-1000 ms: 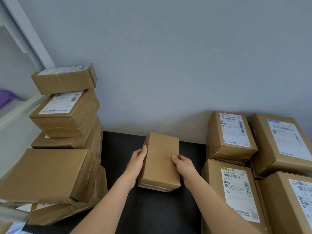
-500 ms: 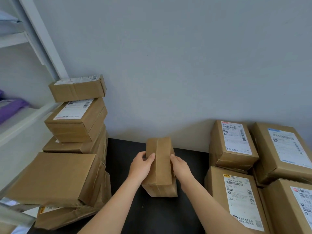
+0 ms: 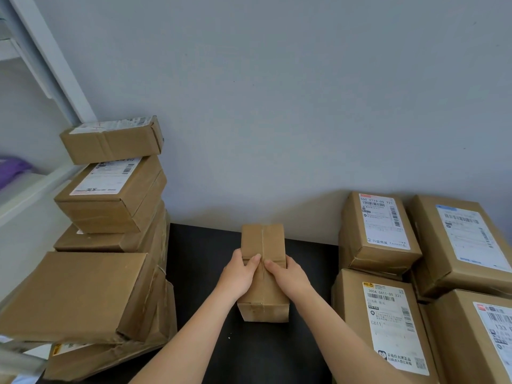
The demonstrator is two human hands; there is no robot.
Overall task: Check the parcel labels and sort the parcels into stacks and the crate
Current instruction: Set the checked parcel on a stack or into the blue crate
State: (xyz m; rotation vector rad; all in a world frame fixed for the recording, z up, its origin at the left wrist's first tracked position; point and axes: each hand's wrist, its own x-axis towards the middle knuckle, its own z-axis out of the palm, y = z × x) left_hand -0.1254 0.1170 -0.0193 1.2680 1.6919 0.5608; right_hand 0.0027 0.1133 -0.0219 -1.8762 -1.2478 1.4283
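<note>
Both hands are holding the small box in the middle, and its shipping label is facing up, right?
Not quite. The head view shows the left hand and right hand holding the small box in the middle, but the face turned up carries only a taped seam; no label shows on it.

On the rear right parcel, the white label reads "550 Y773-00 721". On the near right parcel, the long label reads "300A C611-00 221" and "C611". The cut-off label at the right edge shows "133".
</note>
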